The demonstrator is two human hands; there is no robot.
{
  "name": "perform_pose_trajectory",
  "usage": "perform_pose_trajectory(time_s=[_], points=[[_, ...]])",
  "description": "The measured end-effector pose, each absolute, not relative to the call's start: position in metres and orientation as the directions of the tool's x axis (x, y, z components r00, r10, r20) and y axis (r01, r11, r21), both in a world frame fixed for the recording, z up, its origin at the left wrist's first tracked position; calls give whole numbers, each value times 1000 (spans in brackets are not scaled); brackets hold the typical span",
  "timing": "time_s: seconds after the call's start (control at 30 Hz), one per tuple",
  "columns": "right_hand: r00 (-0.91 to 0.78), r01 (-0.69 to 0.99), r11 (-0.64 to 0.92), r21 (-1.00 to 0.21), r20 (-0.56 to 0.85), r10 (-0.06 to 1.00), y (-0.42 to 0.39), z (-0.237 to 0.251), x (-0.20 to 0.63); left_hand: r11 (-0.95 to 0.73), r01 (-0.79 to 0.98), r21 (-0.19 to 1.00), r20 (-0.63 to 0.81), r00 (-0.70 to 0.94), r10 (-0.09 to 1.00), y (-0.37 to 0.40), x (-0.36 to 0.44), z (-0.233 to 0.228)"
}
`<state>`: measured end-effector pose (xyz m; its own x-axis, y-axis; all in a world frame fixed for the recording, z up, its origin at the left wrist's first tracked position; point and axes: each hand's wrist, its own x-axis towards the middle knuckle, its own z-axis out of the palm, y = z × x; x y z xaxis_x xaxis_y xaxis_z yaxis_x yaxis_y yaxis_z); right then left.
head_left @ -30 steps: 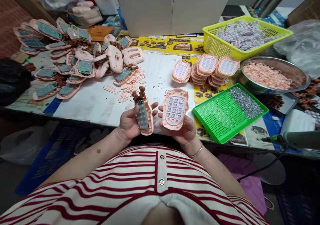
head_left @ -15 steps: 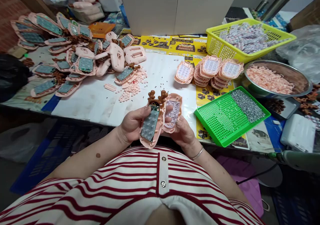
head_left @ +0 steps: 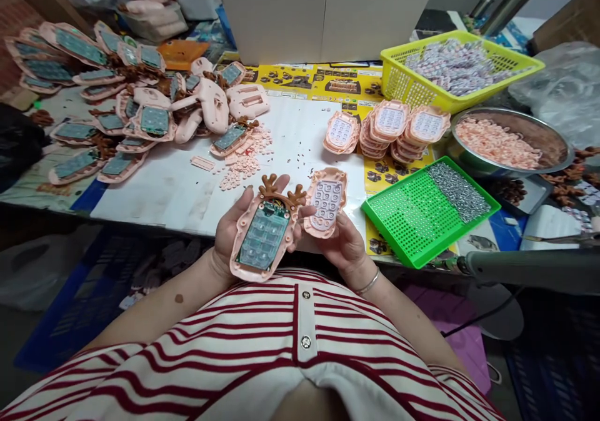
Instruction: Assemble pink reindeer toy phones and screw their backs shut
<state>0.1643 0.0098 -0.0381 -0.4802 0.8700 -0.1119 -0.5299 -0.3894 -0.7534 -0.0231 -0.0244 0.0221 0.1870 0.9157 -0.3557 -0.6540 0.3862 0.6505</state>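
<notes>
The left hand (head_left: pixel 229 233) cups a pink shell (head_left: pixel 262 237) with brown antlers, circuit board up, fingers wrapped round its edges. The right hand (head_left: pixel 344 246) pinches a keypad cover (head_left: pixel 325 203) just right of the shell. Behind them, a carton (head_left: pixel 323 9) reads "PRODUCT OF CHINA".

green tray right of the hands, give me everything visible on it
The green tray is a shallow rectangular tray that looks like bright plastic, with a raised rim and a floor covered in a regular grid of small holes or dimples. It lies flat but turned at an angle on the table, over yellow printed sheets. A heap of small silvery metal parts, probably screws, fills its far right end; the rest shows only scattered ones. It sits just right of the right hand, untouched, with a steel bowl behind.
</notes>
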Motion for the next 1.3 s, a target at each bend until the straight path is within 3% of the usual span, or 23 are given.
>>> perform_pose_trajectory(time_s=[0.17, 0.43, 0.77, 1.3], points=[[-432, -589, -417, -692, -166, 886, 8, -35, 156, 254, -582, 772, -316, -6, 949, -3, -35, 21], [-427, -574, -420, -703, -180, 886, 3, -36, 128, 164, -347, 923, -195, -55, 979, 6, -10, 26], [-466, -510, -390, -767, -135, 875, 5, -49, 130, 180, -396, 900, -241, -110, 964, 8, 2, 25], [-536, -429, -286, -857, -13, 844, 6, -44, 139, 191, -306, 933, -207, -20, 978, 0, 3, 15]])
